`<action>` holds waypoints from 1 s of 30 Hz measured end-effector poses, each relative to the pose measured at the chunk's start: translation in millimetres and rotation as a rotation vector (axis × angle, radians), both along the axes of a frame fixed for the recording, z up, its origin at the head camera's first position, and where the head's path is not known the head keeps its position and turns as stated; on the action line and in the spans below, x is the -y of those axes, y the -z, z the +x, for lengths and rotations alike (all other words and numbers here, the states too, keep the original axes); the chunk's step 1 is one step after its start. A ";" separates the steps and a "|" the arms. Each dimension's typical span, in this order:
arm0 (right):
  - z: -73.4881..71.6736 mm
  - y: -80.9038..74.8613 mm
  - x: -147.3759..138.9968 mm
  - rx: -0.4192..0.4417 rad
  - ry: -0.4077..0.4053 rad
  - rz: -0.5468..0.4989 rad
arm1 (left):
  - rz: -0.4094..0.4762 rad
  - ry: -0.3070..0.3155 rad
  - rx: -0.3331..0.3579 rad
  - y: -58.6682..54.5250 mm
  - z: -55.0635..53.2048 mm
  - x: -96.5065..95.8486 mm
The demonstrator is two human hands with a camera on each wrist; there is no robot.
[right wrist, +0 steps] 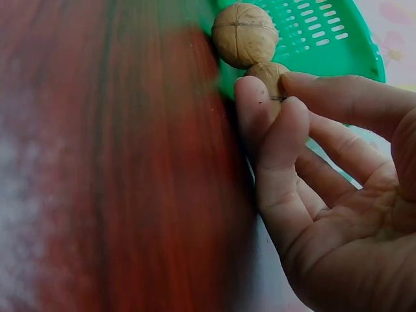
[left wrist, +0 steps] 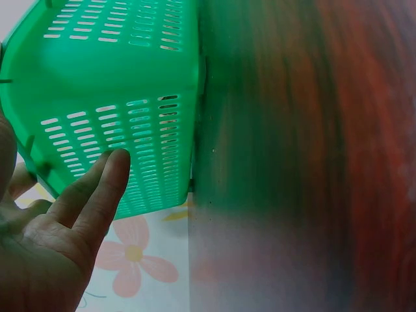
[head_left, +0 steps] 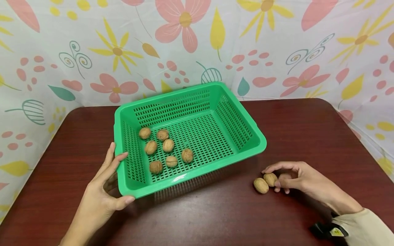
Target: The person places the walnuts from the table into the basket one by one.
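My left hand holds the left front corner of a green plastic basket, with the thumb at the front rim. Its fingers lie against the slotted outer wall in the left wrist view. Several walnuts sit in the left part of the basket. To the right of the basket, my right hand pinches a walnut between thumb and fingers, low at the table. Another walnut touches the pinched one in the right wrist view; the fingers partly cover the pinched walnut there.
A dark red-brown wooden table lies under everything. Behind and beside it hangs a white cloth printed with flowers and leaves. A light sleeve and a black strap show at the right wrist.
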State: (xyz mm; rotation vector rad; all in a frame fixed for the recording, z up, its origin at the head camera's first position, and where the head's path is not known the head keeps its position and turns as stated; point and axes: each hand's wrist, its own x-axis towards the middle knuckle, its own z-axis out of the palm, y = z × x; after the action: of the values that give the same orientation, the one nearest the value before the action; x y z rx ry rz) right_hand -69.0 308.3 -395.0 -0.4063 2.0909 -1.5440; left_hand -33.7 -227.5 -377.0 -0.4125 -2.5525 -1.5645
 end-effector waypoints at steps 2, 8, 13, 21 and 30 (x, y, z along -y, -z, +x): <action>0.8 0.1 0.1 -0.007 -0.001 -0.002 | 0.001 0.001 -0.003 0.4 -0.2 -0.2; 2.7 -9.8 -2.8 -0.028 0.022 0.017 | 0.006 0.004 -0.006 1.9 -0.2 -1.0; 0.3 -29.5 -2.9 -0.095 -0.010 -0.036 | 0.002 0.003 -0.011 2.0 0.3 -1.1; -8.9 -79.7 31.7 -0.125 -0.120 -0.094 | 0.003 0.003 -0.017 1.7 0.8 -1.1; -57.8 -140.6 94.5 -0.192 -0.168 0.019 | -0.009 -0.003 -0.011 -0.2 -0.2 -0.4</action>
State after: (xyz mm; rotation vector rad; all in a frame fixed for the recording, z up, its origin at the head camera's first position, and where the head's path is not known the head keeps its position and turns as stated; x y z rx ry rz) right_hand -126.8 213.8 -254.4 -0.7295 2.1496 -1.4346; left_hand -33.9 -227.1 -376.8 -0.4163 -2.5518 -1.5461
